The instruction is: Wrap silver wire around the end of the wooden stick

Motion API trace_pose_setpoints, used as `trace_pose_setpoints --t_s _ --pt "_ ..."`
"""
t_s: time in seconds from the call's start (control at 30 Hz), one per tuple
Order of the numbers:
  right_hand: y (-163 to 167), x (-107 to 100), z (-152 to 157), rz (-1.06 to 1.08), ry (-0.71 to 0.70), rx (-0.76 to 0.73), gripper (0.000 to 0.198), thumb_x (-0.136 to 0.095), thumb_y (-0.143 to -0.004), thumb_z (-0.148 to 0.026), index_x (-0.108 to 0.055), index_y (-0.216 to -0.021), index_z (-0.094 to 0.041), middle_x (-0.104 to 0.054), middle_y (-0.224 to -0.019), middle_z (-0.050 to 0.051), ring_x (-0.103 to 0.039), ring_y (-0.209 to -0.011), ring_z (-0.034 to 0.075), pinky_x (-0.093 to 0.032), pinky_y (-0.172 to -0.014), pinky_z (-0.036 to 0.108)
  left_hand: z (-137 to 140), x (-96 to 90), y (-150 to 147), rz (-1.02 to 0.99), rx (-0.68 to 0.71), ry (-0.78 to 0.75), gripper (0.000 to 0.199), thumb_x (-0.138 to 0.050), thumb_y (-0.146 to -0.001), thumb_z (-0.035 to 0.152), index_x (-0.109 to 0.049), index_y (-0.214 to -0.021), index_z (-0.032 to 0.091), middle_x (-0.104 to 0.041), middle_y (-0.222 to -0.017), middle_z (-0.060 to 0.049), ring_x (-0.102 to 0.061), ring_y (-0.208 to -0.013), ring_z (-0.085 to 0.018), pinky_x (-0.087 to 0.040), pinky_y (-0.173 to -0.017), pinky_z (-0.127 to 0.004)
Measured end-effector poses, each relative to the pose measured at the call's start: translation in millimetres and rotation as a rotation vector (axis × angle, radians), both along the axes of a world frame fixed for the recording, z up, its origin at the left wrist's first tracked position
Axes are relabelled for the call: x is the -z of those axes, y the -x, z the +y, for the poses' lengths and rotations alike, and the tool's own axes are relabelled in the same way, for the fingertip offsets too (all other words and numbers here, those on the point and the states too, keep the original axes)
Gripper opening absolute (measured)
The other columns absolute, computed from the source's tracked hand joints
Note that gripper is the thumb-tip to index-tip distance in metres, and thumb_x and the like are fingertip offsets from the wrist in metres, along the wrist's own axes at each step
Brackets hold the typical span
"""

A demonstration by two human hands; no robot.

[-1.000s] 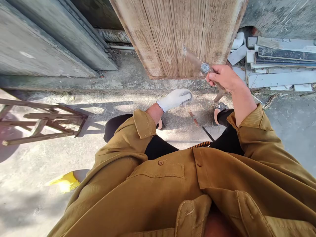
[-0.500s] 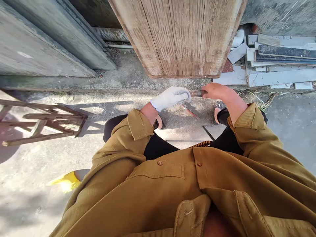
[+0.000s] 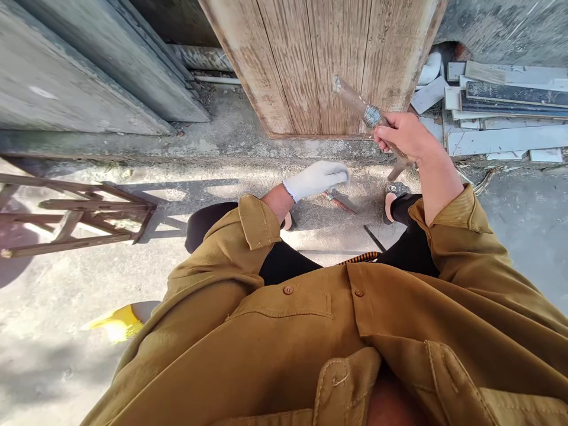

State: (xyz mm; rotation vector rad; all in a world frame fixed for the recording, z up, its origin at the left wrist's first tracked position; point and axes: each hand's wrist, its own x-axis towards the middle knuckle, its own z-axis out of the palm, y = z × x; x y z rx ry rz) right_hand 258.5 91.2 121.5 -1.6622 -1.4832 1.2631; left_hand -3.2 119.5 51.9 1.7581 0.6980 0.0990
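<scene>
Right hand point(image 3: 402, 135): bare, fingers closed about the shaft of one stout wire-bound tool point(image 3: 371, 116), raised and tilted, its coil of wire just beyond the grip, its thick end overlapping the view of the plank panel point(image 3: 310, 65); the opposite end juts below the palm. Left hand point(image 3: 313, 180): white knitted glove, fingers partly curled; contents, if any, cannot be told. One slim red-handled tool point(image 3: 344, 206), set slantwise just beside the gloved fingers; contact with them cannot be judged. One dark rod point(image 3: 375, 238), near the wearer's black-trousered leg. One length of orange-and-black striped cord point(image 3: 359, 258), at the shirt hem. Plank panel: weathered brown timber, vertical grooves, standing beyond both hands. Mixed boards point(image 3: 501, 141), white and dark, stacked right of the panel. Grey slabs point(image 3: 80, 77), leaning at upper left. One wooden trestle point(image 3: 77, 207), on the concrete floor point(image 3: 204, 189) at left. One bright yellow item point(image 3: 119, 324), below the trestle, partly hidden by the brown shirt point(image 3: 284, 355).
</scene>
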Motion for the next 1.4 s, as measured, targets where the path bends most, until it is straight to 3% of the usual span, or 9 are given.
trace_pose_setpoints --t_s 0.27,0.43,0.57,0.7,0.8,0.97,1.13,1.3,1.4 --pt "4 20 2 -0.781 0.094 -0.360 0.011 -0.071 -0.100 -0.029 -0.070 -0.097 -0.018 -0.067 -0.089 0.009 -0.062 -0.084 0.024 -0.047 -0.075 0.038 6 -4.2 11 -0.053 0.048 -0.068 0.031 -0.057 -0.097 0.041 -0.075 -0.090 0.016 -0.067 -0.075 -0.001 -0.054 -0.065 -0.011 -0.045 -0.064 -0.023" --pt "22 13 -7 -0.640 0.337 -0.865 0.012 -0.072 -0.098 -0.019 -0.070 -0.086 -0.019 -0.064 -0.075 0.003 -0.055 -0.069 0.018 -0.037 -0.066 0.035 14 -0.3 16 -0.026 -0.056 -0.168 0.027 -0.059 -0.095 0.038 -0.075 -0.092 0.017 -0.067 -0.077 0.000 -0.055 -0.066 -0.012 -0.045 -0.068 -0.025" --pt "32 17 -12 -0.381 0.391 -1.009 0.006 -0.070 -0.098 -0.022 -0.075 -0.097 -0.021 -0.062 -0.072 -0.002 -0.057 -0.070 0.016 -0.039 -0.067 0.031 18 -2.1 15 -0.013 -0.093 -0.175 0.025 -0.058 -0.096 0.035 -0.073 -0.088 0.017 -0.067 -0.076 0.000 -0.056 -0.066 -0.012 -0.045 -0.068 -0.026" --pt "32 17 -11 -0.324 0.290 -0.865 0.015 -0.073 -0.096 -0.037 -0.073 -0.094 -0.022 -0.064 -0.075 -0.001 -0.057 -0.070 0.017 -0.039 -0.067 0.031 21 0.6 8 0.038 -0.172 -0.191 0.021 -0.057 -0.097 0.031 -0.068 -0.085 0.017 -0.060 -0.069 0.002 -0.052 -0.062 -0.012 -0.042 -0.064 -0.025" --pt "26 14 -7 -0.221 0.165 -0.497 0.030 -0.070 -0.100 -0.051 -0.065 -0.093 -0.023 -0.065 -0.080 0.004 -0.057 -0.074 0.020 -0.045 -0.070 0.035 15 5.3 0 0.083 -0.183 -0.076 0.018 -0.056 -0.096 0.025 -0.061 -0.080 0.019 -0.054 -0.065 0.003 -0.047 -0.057 -0.011 -0.040 -0.059 -0.025" --pt "11 13 1 -0.356 0.064 -0.086 0.037 -0.065 -0.107 -0.050 -0.048 -0.085 -0.025 -0.063 -0.087 0.009 -0.053 -0.078 0.020 -0.046 -0.076 0.038 -2 1.1 -7 0.047 0.021 -0.051 0.025 -0.055 -0.098 0.033 -0.071 -0.087 0.017 -0.064 -0.075 0.000 -0.055 -0.065 -0.013 -0.044 -0.065 -0.025" --pt "13 19 2 -0.825 0.170 -0.393 0.030 -0.069 -0.105 -0.036 -0.053 -0.084 -0.021 -0.065 -0.088 0.009 -0.052 -0.083 0.021 -0.035 -0.072 0.036 6 -5.8 2 0.078 -0.014 -0.235 0.024 -0.056 -0.094 0.034 -0.073 -0.086 0.018 -0.065 -0.073 0.001 -0.056 -0.069 -0.015 -0.043 -0.069 -0.027" --pt "34 24 -6 -0.619 0.425 -0.924 0.017 -0.070 -0.102 -0.034 -0.071 -0.092 -0.019 -0.066 -0.077 0.002 -0.059 -0.071 0.018 -0.036 -0.066 0.031 15 -5.0 10 0.057 0.054 -0.254 0.027 -0.058 -0.090 0.039 -0.073 -0.086 0.018 -0.072 -0.081 0.001 -0.063 -0.080 -0.017 -0.048 -0.080 -0.026" --pt "41 22 -10 -0.427 0.475 -1.036 0.015 -0.070 -0.099 -0.030 -0.072 -0.090 -0.019 -0.061 -0.068 -0.002 -0.057 -0.066 0.016 -0.039 -0.066 0.029 15 -4.4 10 0.029 0.070 -0.205 0.029 -0.059 -0.091 0.043 -0.073 -0.088 0.017 -0.074 -0.083 0.001 -0.063 -0.082 -0.016 -0.050 -0.082 -0.026"
